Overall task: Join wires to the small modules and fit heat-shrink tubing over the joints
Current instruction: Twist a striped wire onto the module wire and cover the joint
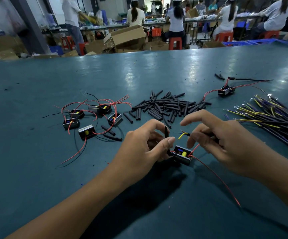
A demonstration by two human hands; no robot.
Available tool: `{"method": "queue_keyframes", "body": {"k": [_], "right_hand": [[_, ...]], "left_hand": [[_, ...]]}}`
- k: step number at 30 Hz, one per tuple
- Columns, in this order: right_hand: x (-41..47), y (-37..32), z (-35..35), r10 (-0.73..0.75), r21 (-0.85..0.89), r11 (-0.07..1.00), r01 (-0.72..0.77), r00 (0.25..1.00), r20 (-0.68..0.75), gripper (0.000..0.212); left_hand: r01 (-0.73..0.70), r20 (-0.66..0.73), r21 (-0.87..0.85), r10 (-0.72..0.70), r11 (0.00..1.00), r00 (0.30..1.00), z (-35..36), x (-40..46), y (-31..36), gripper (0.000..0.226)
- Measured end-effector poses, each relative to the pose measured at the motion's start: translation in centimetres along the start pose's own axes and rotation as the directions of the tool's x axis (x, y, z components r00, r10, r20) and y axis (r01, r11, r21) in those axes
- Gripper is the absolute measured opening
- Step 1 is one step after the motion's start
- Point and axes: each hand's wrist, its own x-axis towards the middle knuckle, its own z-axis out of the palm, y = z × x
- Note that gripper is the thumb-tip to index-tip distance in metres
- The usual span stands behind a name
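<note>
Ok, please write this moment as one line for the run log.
left hand: pinches black tube | right hand: holds yellow-tipped wire | module: on table between hands | joint: not yet made

Factory assembly floor, seated workers (pixel 176 19) at long benches (pixel 157 24), cardboard boxes (pixel 127 37), red stools (pixel 175 43)
</note>
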Motion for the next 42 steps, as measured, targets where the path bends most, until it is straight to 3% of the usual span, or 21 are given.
{"method": "queue_keyframes", "body": {"k": [6,13,18,22,26,33,38,42], "right_hand": [[0.1,-0.1,0.4,-0.009,-0.031,0.999,0.011,0.999,0.051,0.024],[0.1,-0.5,0.7,-0.008,0.064,0.998,0.005,0.999,0.042,0.014],[0.2,-1.4,1.5,0.012,0.047,0.999,-0.008,0.995,-0.097,0.017],[0.2,-1.4,2.2,0.102,0.134,0.988,-0.075,0.973,-0.209,0.007],[0.1,-1.3,2.4,0.132,0.244,0.967,-0.072,0.962,-0.237,0.031],[0.1,-1.0,1.8,0.003,0.109,0.994,0.015,0.986,-0.166,0.056],[0.3,-1.2,1.7,-0.086,-0.061,0.995,0.078,0.985,-0.147,0.037],[0.2,-1.3,2.1,-0.020,-0.058,0.998,0.008,0.974,-0.224,0.014]], "left_hand": [[-0.029,-0.026,-0.006,0.029,1.000,0.999,0.0,0.0,0.1,0.016],[-0.131,-0.007,0.097,0.132,0.987,0.991,0.1,0.1,0.2,0.002],[-0.209,0.020,0.166,0.208,0.964,0.978,0.3,0.2,0.6,0.005],[-0.228,0.026,0.166,0.227,0.959,0.974,0.4,0.1,0.8,0.004],[-0.179,0.006,0.117,0.179,0.977,0.984,0.4,0.3,0.8,0.006],[-0.099,0.006,0.003,0.099,0.995,0.995,0.3,0.3,0.4,0.004],[-0.092,0.002,-0.017,0.092,0.996,0.996,0.3,0.4,0.0,0.006],[-0.071,-0.003,-0.057,0.070,0.996,0.998,0.4,0.6,-0.1,0.008]]}}
